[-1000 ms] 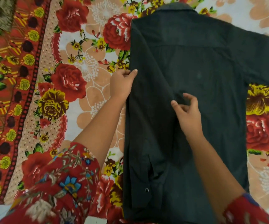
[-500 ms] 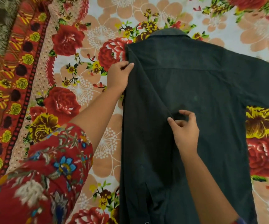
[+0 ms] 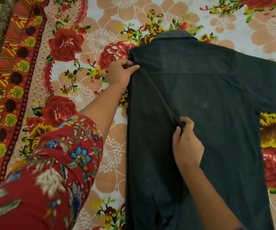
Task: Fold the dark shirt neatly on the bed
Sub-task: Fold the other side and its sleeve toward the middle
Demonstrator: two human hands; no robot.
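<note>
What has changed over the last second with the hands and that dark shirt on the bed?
The left hand slid along the folded left edge of the dark shirt up to its shoulder, where it pinches the cloth. The right hand, open-fingered a second ago, has closed on the folded-in sleeve near the shirt's middle. The shirt itself lies back-up as before on the floral bedsheet, left side folded in, right sleeve spread out.

Left hand (image 3: 119, 73) and right hand (image 3: 186, 143) both pinched closed, arms extended.
</note>
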